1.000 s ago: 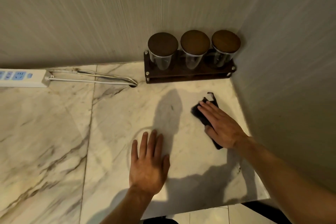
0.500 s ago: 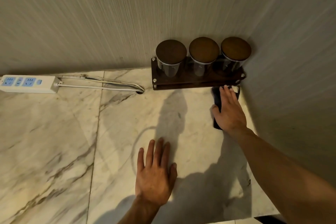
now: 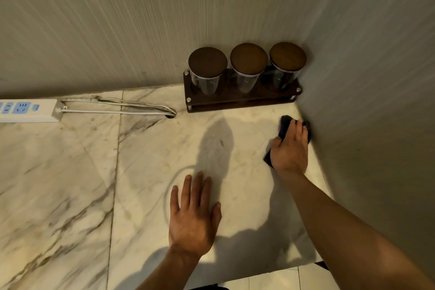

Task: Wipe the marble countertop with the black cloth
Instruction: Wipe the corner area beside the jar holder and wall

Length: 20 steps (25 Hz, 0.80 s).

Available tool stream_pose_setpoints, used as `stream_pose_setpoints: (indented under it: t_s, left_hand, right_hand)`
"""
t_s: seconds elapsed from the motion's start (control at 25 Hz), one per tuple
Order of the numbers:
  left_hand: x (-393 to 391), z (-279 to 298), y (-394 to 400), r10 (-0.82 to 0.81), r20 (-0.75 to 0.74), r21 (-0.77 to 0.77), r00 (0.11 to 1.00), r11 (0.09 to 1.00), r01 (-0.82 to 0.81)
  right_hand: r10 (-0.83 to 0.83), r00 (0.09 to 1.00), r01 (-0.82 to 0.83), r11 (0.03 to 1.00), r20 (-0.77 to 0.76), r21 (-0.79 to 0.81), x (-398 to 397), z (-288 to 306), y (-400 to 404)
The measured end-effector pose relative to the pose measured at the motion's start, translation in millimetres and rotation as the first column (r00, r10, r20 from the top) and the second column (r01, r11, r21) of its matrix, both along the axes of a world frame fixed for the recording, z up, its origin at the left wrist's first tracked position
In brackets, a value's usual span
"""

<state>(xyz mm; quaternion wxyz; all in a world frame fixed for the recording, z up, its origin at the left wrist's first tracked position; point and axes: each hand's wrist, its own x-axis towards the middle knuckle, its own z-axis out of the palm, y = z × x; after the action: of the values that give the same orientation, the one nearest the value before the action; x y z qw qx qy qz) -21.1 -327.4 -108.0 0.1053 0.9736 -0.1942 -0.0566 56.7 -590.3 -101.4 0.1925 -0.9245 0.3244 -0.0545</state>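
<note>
The marble countertop is white with brown veins and fills the lower part of the view. My right hand presses flat on the black cloth at the counter's right side, close to the side wall. Most of the cloth is hidden under the palm; dark corners show beyond the fingertips and by the wrist. My left hand lies flat on the marble with its fingers spread, holding nothing, nearer the front edge.
A dark wooden rack with three lidded glass jars stands in the back right corner. A white power strip and its cables lie along the back wall at left. Walls close the back and right.
My right hand slid the cloth from mid-counter up to the jar rack, then pulled it back a little along the right wall. My left hand stayed put.
</note>
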Motion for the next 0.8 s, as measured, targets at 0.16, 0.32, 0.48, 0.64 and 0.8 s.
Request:
stream_pose_setpoints:
  t_s: [0.16,0.32,0.48,0.64,0.8]
  left_hand:
    - [0,-1,1,-0.015,0.000,-0.008,1.000,1.000,0.015]
    - [1,-1,1,-0.007,-0.002,0.028,1.000,1.000,0.007]
    - [1,-2,3,-0.003,-0.007,0.046,1.000,0.999,0.004]
    - [0,1,5,-0.030,-0.008,-0.011,1.000,1.000,0.029]
    - [0,-2,7,-0.052,-0.001,-0.047,0.999,0.998,0.052]
  right_hand:
    - [-0.023,1.000,0.023,1.000,0.007,0.004,-26,-1,5]
    - [-0.052,0.999,0.052,0.999,0.006,0.009,-57,-1,11]
    - [-0.040,0.999,0.039,0.998,0.010,0.041,-92,-3,15]
    - [0.001,1.000,-0.002,0.995,0.012,0.100,-132,2,12]
    - [-0.022,1.000,0.021,0.989,-0.001,0.149,-172,4,14]
